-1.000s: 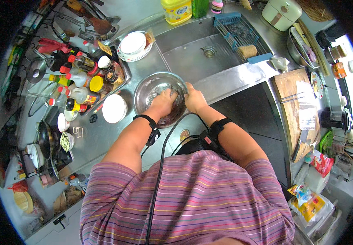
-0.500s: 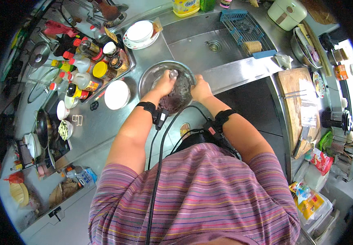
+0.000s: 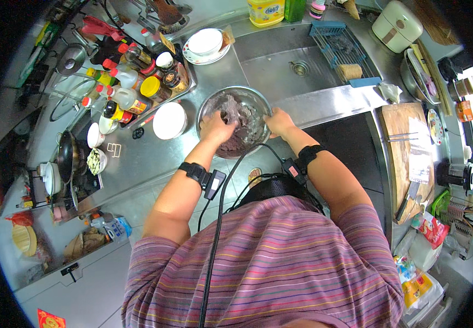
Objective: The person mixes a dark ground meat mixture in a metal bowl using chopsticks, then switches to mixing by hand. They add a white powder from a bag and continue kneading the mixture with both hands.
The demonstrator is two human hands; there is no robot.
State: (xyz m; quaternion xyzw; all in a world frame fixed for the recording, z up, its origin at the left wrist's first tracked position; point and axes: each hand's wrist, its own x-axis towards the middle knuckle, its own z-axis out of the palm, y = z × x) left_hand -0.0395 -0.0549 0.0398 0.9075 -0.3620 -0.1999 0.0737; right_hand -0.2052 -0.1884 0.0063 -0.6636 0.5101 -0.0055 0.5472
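A round stainless steel bowl [image 3: 265, 101] stands on the counter near its front edge. Inside it lies a greyish-purple, crumbly dough [image 3: 237, 143], with smears of it on the bowl's wall. My left hand [image 3: 218, 129] reaches in at the left side, its fingers curled into the dough and their tips partly hidden. With my right hand [image 3: 280, 122] I grip the bowl's right rim, thumb and fingers closed over the edge.
Left of the bowl are a white round container [image 3: 169, 120] and a tray of sauce bottles [image 3: 130, 100]. Stacked plates [image 3: 206, 42] sit behind, a sink [image 3: 269, 68] back right. A cutting board [image 3: 397, 158] with a knife [image 3: 407, 202] lies at the right.
My left hand has shifted toward the bowl's left side, and its fingers have loosened from a tighter fist. The right hand stays on the rim. The whole view has shifted slightly.
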